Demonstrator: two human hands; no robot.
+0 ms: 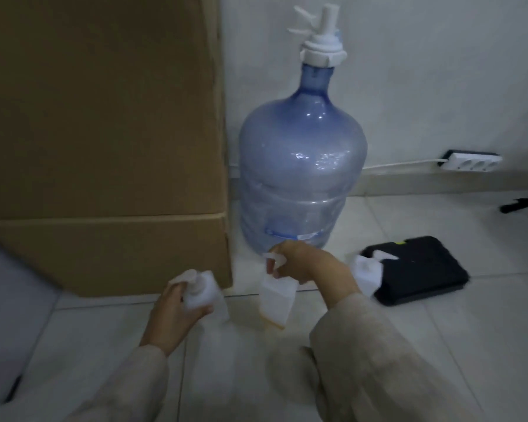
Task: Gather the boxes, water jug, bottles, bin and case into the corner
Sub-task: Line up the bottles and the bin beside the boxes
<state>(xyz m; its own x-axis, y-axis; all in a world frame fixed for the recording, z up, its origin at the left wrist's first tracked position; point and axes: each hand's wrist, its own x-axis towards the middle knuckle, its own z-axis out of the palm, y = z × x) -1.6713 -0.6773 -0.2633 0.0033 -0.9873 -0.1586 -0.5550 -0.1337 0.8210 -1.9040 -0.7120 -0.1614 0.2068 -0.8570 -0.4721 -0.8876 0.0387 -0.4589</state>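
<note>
A big blue water jug (299, 166) with a white pump on top stands against the white wall, next to a tall cardboard box (98, 132). My left hand (177, 312) is shut on a white pump bottle (200, 289), held just above the tiles in front of the box. My right hand (305, 263) grips the top of a second white pump bottle (276, 300), which hangs near the jug's base with yellowish liquid at its bottom. A third white bottle (366, 272) rests against a flat black case (421, 269) on the floor to the right.
A white power strip (470, 161) with its cord lies along the skirting at the right wall. A black object (521, 202) lies on the tiles at the far right edge. Pale floor tiles (485, 330) spread in front of me.
</note>
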